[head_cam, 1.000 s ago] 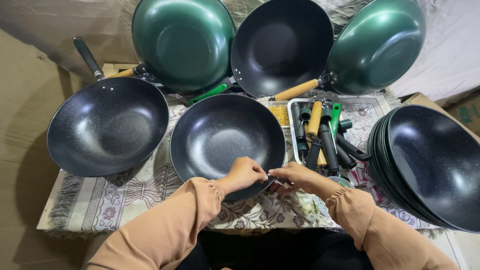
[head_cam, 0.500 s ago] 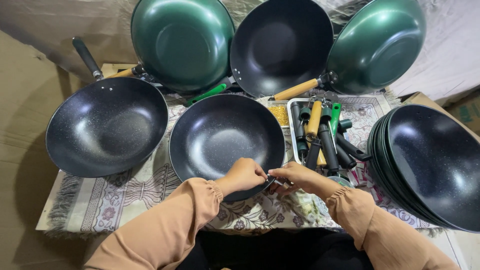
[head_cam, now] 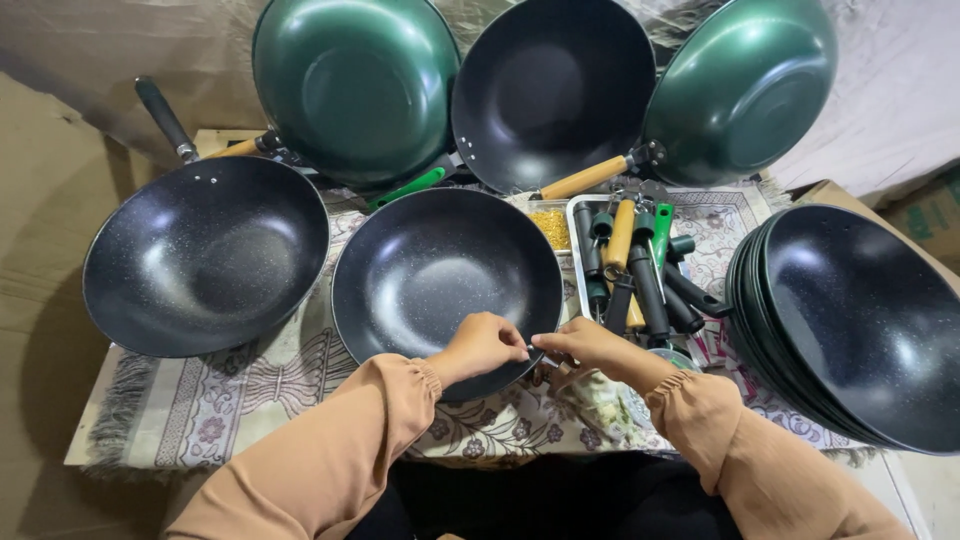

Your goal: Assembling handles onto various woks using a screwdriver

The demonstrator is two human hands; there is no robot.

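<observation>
Both my hands meet at the near rim of the middle black wok (head_cam: 440, 275): left hand (head_cam: 482, 343) curled on the rim, right hand (head_cam: 590, 345) pinching something small just right of it. Handle tray (head_cam: 578, 262) lies beyond-right.

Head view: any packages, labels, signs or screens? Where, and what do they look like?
Brown cardboard box: far right edge behind the stack of black woks, only a corner visible, with a green printed patch.
Clear crumpled plastic bag: on the patterned cloth under the right hand, pale contents, details unclear.
No signs or screens visible.
</observation>
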